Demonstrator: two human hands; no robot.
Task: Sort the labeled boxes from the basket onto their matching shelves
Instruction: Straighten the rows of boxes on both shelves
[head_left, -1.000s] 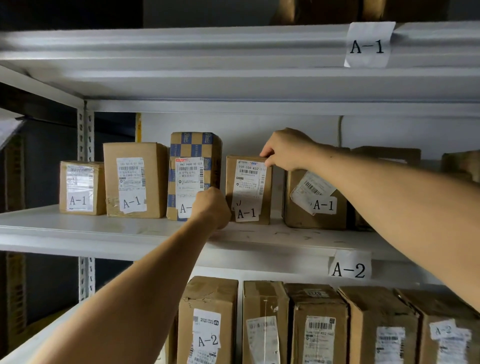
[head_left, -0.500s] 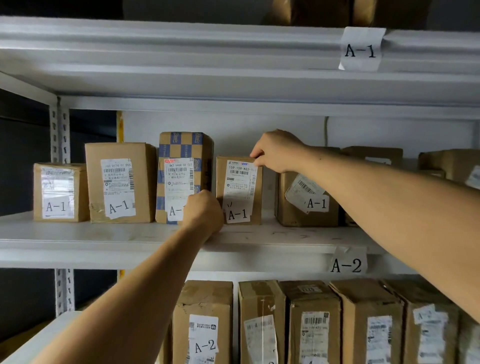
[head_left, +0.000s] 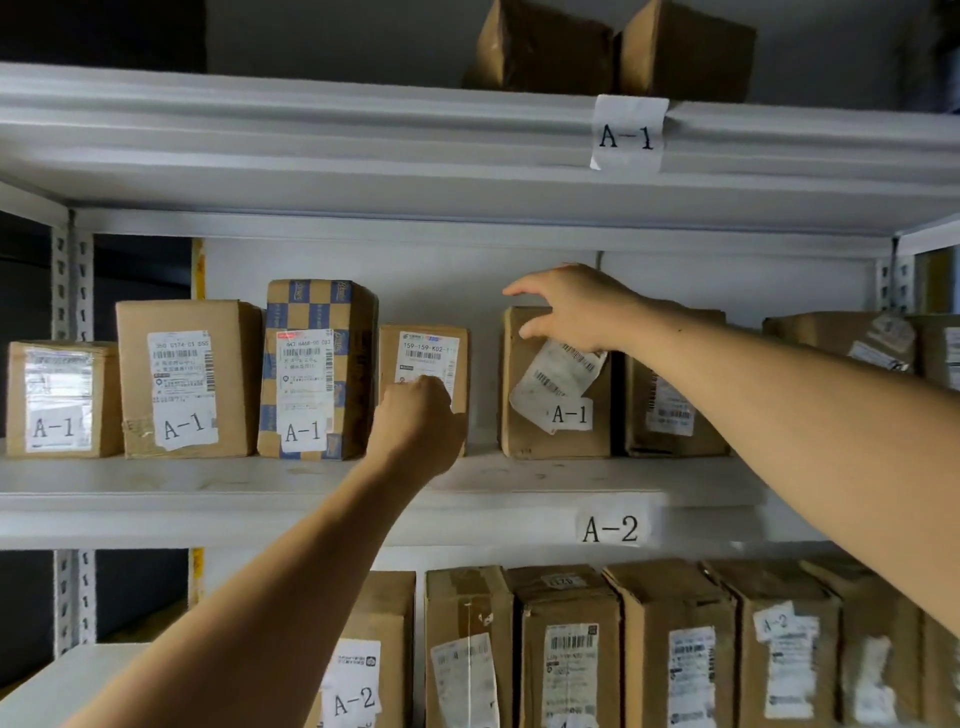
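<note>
On the A-1 shelf (head_left: 519, 478), the left hand (head_left: 418, 426) curls against a small cardboard box (head_left: 423, 358); the right hand (head_left: 576, 306) hovers spread, holding nothing.

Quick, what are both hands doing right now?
Left hand: curled against the small box; a real grip cannot be told.
Right hand: open, holding nothing.

My white metal shelf (head_left: 156, 499) holds plain brown cardboard boxes (head_left: 187, 379) with white labels printed in black. Left of centre stands one brown cardboard box chequered in blue (head_left: 317, 369) (its label has a small red patch). White paper tags (head_left: 627, 132) bear black letters. A yellow strip (head_left: 197, 267) runs down mid-left.
</note>
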